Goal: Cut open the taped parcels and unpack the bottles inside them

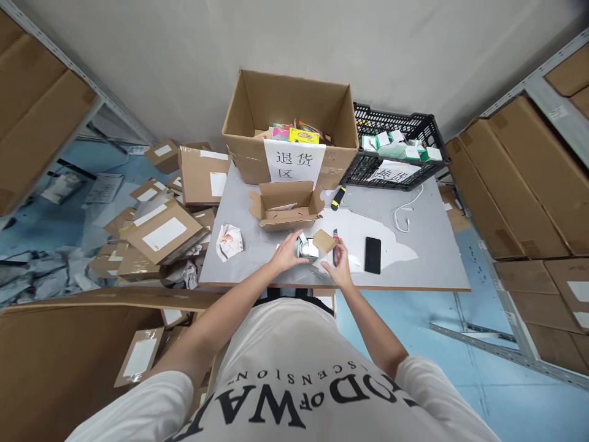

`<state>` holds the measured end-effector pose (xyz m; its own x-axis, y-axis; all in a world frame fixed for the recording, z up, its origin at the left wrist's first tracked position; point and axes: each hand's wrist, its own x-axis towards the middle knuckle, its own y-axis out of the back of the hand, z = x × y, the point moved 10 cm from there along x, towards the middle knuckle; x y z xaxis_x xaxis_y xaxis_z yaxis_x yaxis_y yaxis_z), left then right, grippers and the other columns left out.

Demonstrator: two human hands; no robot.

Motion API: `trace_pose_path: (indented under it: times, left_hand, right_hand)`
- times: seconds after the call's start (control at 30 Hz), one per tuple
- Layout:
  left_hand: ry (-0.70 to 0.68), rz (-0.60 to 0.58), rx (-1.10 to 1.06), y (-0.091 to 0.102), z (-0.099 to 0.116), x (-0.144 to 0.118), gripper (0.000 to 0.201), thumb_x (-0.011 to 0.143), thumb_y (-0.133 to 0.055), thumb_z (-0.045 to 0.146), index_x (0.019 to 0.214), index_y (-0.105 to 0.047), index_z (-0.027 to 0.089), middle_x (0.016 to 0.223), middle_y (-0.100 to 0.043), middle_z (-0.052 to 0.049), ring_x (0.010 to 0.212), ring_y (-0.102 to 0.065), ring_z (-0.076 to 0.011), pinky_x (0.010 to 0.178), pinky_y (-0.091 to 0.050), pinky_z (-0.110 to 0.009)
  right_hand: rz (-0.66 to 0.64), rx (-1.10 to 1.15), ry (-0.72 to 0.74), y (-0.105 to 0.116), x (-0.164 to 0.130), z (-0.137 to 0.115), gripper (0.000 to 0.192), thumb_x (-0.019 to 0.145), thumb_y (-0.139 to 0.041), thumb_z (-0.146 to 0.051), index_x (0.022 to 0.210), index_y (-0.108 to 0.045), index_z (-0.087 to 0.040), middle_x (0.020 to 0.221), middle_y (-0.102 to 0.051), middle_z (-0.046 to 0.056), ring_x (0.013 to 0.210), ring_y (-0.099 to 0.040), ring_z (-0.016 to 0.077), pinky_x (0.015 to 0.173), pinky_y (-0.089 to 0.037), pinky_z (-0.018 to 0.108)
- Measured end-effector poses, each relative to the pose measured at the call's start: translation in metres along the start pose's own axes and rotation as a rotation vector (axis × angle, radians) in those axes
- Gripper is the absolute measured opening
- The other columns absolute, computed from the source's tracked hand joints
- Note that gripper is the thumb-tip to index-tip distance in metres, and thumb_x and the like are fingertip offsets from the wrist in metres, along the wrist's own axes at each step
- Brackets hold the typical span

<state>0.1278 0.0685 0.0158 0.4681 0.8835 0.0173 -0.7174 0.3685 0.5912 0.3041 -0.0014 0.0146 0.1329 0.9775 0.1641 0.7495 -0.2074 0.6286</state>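
Near the front edge of the gray surface (pixel 432 245), btwn the two hands, sat a small open carton (pixel 304 250), its brown-lined flap (pixel 324 240) folded out to the right and some white contents showing. Main risk, as judged: a slip of the red-and-dark tool (pixel 335 236), poss. a cutter (too small to be sure), as its red end stood just beside that flap; a careless turn of the R wrist could nick the flap, or the L hand if it strayed over. 2nd risk: contents spilling, since the carton's top was open and a tilt or hard squeeze might tip them out. 3rd: a sweep of the R elbow or forearm catching the black phone (pixel 373 255), which lay just to the right, near the edge. Fingers, L hand (pixel 286 253): part-curled, approx. as wide as the carton, grasping its left side, thumb nearer the body, others on the far side. Fingers, R hand (pixel 339 265): bent, index & thumb partly spread, apparently closed around the tool, w/ the thumb reaching toward a pale sheet (pixel 318 265) by the carton; exact contact there couldn't be told. Beyond, an open shipping box (pixel 289 218) stood w/ flaps up, just past the L hand.
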Motion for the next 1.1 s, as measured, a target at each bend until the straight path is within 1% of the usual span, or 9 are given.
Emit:
trace_pose_path:
  times: [0.1,0.27,0.4,0.53,0.63,0.77,0.93,1.03,1.1]
  left_hand:
    - [-0.006,0.029,0.011,-0.006,0.004,-0.006,0.099,0.06,-0.081,0.039,0.141,-0.029,0.02,0.13,-0.048,-0.014,0.121,-0.048,-0.0317,0.099,-0.042,-0.046]
    - [0.004,0.061,0.017,-0.009,0.007,-0.008,0.093,0.064,-0.076,0.029,0.143,-0.027,0.02,0.128,-0.049,-0.014,0.119,-0.05,-0.0309,0.097,-0.043,-0.044]
    - [0.002,0.065,-0.023,-0.008,0.007,-0.007,0.111,0.057,-0.082,0.032,0.147,-0.017,0.021,0.13,-0.048,-0.015,0.116,-0.052,-0.031,0.096,-0.044,-0.044]
    - [0.014,0.072,-0.048,-0.006,0.003,-0.007,0.123,0.053,-0.085,0.036,0.148,-0.008,0.02,0.133,-0.047,-0.016,0.117,-0.052,-0.0313,0.097,-0.043,-0.044]
    - [0.024,0.064,-0.065,-0.007,-0.002,-0.007,0.127,0.052,-0.085,0.038,0.149,-0.005,0.019,0.134,-0.046,-0.017,0.117,-0.052,-0.0313,0.097,-0.043,-0.044]
    - [0.012,0.081,-0.09,-0.009,-0.007,-0.008,0.128,0.053,-0.084,0.039,0.149,-0.001,0.019,0.135,-0.045,-0.018,0.119,-0.05,-0.031,0.096,-0.044,-0.044]
    - [0.012,0.104,-0.098,-0.01,-0.009,-0.009,0.13,0.053,-0.084,0.038,0.149,0.003,0.022,0.133,-0.047,-0.016,0.119,-0.05,-0.0306,0.095,-0.044,-0.045]
    - [0.021,0.098,-0.07,-0.011,-0.005,-0.008,0.128,0.054,-0.083,0.035,0.149,0.002,0.02,0.128,-0.049,-0.016,0.117,-0.051,-0.0309,0.095,-0.044,-0.045]
    - [0.031,0.1,-0.051,-0.011,-0.003,-0.008,0.121,0.059,-0.079,0.03,0.149,0.002,0.017,0.126,-0.05,-0.016,0.115,-0.052,-0.0304,0.095,-0.043,-0.044]
  right_hand:
    - [0.121,-0.109,0.021,0.021,-0.001,-0.027,0.07,0.079,-0.059,-0.043,0.135,-0.028,-0.016,0.149,-0.022,0.025,0.139,-0.026,0.0314,0.102,-0.037,0.051]
    - [-0.129,-0.387,0.144,-0.019,0.023,-0.079,0.046,0.082,-0.055,-0.029,0.125,-0.047,-0.015,0.144,-0.037,0.019,0.139,-0.026,0.0331,0.11,-0.018,0.058]
    - [-0.19,-0.423,0.108,-0.022,0.035,-0.078,0.043,0.082,-0.049,-0.02,0.125,-0.05,-0.014,0.139,-0.045,0.018,0.132,-0.038,0.0304,0.108,-0.026,0.055]
    - [-0.163,-0.285,0.114,-0.002,0.038,-0.063,0.036,0.086,-0.04,-0.016,0.118,-0.056,-0.019,0.129,-0.055,0.011,0.121,-0.05,0.0233,0.101,-0.041,0.041]
    - [-0.158,-0.214,0.083,0.003,0.038,-0.045,0.032,0.085,-0.042,-0.018,0.114,-0.058,-0.018,0.121,-0.061,0.012,0.118,-0.053,0.0232,0.1,-0.042,0.04]
    - [-0.163,-0.23,0.076,-0.006,0.032,-0.034,0.038,0.082,-0.043,-0.014,0.117,-0.057,-0.018,0.129,-0.054,0.013,0.123,-0.048,0.0235,0.101,-0.041,0.044]
    - [-0.069,-0.463,0.188,0.001,0.028,-0.065,0.041,0.08,-0.039,-0.006,0.113,-0.058,-0.021,0.133,-0.05,0.011,0.13,-0.038,0.0271,0.109,-0.024,0.054]
    - [-0.238,-0.576,0.258,-0.015,0.03,-0.094,0.03,0.084,-0.045,-0.014,0.109,-0.059,-0.021,0.116,-0.06,0.013,0.114,-0.051,0.0284,0.104,-0.03,0.05]
    - [-0.354,-0.655,0.207,-0.028,0.033,-0.102,0.023,0.084,-0.052,-0.022,0.106,-0.059,-0.018,0.107,-0.063,0.016,0.102,-0.056,0.0297,0.093,-0.04,0.046]
